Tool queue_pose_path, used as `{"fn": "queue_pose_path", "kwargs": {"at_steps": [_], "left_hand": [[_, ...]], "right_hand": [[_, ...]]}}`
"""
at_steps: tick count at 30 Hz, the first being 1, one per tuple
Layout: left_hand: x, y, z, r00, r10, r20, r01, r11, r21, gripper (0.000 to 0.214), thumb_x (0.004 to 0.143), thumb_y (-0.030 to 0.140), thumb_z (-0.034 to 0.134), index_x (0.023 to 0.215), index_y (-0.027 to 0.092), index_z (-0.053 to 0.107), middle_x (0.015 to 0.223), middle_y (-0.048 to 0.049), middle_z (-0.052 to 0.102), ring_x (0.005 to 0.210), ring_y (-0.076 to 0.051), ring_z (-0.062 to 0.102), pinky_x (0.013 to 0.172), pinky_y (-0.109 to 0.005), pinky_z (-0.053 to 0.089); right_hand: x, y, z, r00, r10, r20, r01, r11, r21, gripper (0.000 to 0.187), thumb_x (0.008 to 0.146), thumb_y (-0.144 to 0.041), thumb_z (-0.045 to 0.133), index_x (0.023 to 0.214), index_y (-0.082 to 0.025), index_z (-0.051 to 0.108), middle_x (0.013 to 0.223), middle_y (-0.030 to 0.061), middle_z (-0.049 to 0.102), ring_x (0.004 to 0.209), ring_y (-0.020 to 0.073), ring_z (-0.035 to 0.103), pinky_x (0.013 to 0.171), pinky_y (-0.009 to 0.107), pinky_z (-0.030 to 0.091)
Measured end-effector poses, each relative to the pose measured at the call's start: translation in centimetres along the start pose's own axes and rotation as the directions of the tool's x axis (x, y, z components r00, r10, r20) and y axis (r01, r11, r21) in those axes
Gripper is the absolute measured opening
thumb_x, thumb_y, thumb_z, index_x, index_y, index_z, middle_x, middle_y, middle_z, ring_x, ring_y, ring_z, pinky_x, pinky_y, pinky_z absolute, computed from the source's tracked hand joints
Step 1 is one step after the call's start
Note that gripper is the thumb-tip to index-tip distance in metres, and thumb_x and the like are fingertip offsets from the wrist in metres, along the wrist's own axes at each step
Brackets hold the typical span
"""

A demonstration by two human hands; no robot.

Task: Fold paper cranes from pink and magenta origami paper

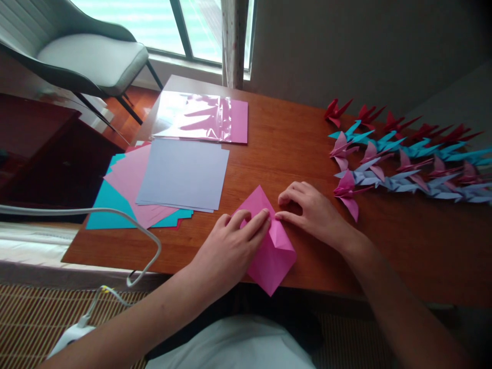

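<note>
A sheet of pink origami paper (272, 269), partly folded into a diamond with a raised flap on its right side, lies at the table's near edge. My left hand (240, 241) rests over its left half, fingers bent and fingertips pressing it against the table. Part of the sheet is hidden under that hand. At the right edge of the paper, my right hand (311, 210) has its thumb tip touching or nearly touching the fold. Its index finger is curled, with a gap between it and the thumb.
Folded paper cranes (348, 192) stand in rows at the right, in red, blue, pink and lilac. Lilac sheets (182, 174) overlap pink and turquoise sheets (111, 207) at the left. Behind them lies a clear plastic packet (192, 118). A white cable (148, 230) crosses the table's left corner.
</note>
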State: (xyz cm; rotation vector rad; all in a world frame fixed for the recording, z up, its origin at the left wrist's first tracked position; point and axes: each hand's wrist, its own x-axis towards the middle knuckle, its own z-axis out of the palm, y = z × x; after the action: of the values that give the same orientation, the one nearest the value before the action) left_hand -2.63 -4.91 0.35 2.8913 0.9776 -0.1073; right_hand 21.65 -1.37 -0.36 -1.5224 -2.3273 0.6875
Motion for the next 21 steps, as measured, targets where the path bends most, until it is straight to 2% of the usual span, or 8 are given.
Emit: {"fn": "queue_pose_path", "kwargs": {"at_steps": [5, 12, 21], "left_hand": [[0.0, 0.0, 0.0, 1.000, 0.004, -0.001, -0.004, 1.000, -0.011, 0.050, 0.103, 0.027, 0.039, 0.152, 0.019, 0.043, 0.160, -0.0060, 0.041, 0.118, -0.027, 0.048, 0.088, -0.040, 0.046], [0.1, 0.1, 0.2, 1.000, -0.003, -0.010, 0.003, 1.000, -0.008, 0.050, 0.102, 0.028, 0.042, 0.152, 0.019, 0.044, 0.161, -0.0061, 0.040, 0.119, -0.027, 0.048, 0.088, -0.041, 0.046], [0.0, 0.1, 0.2, 1.000, -0.007, 0.005, 0.007, 1.000, -0.001, 0.051, 0.101, 0.025, 0.045, 0.151, 0.020, 0.044, 0.161, -0.0075, 0.040, 0.118, -0.027, 0.048, 0.088, -0.040, 0.046]], "right_hand": [[0.2, 0.0, -0.3, 0.999, -0.005, 0.038, 0.005, 1.000, -0.001, 0.019, 0.087, -0.035, 0.076, 0.089, -0.024, 0.062, 0.095, 0.0025, 0.066, 0.090, 0.0214, 0.058, 0.076, 0.034, 0.044], [2.0, -0.8, 0.4, 0.994, 0.091, -0.064, -0.096, 0.992, -0.080, 0.021, 0.088, -0.034, 0.074, 0.080, -0.023, 0.059, 0.081, 0.0008, 0.066, 0.081, 0.0205, 0.057, 0.070, 0.033, 0.040], [5.6, -1.4, 0.7, 0.988, 0.111, -0.110, -0.132, 0.970, -0.206, 0.021, 0.093, -0.040, 0.068, 0.083, -0.022, 0.064, 0.089, 0.0050, 0.071, 0.086, 0.0229, 0.062, 0.064, 0.033, 0.036]]}}
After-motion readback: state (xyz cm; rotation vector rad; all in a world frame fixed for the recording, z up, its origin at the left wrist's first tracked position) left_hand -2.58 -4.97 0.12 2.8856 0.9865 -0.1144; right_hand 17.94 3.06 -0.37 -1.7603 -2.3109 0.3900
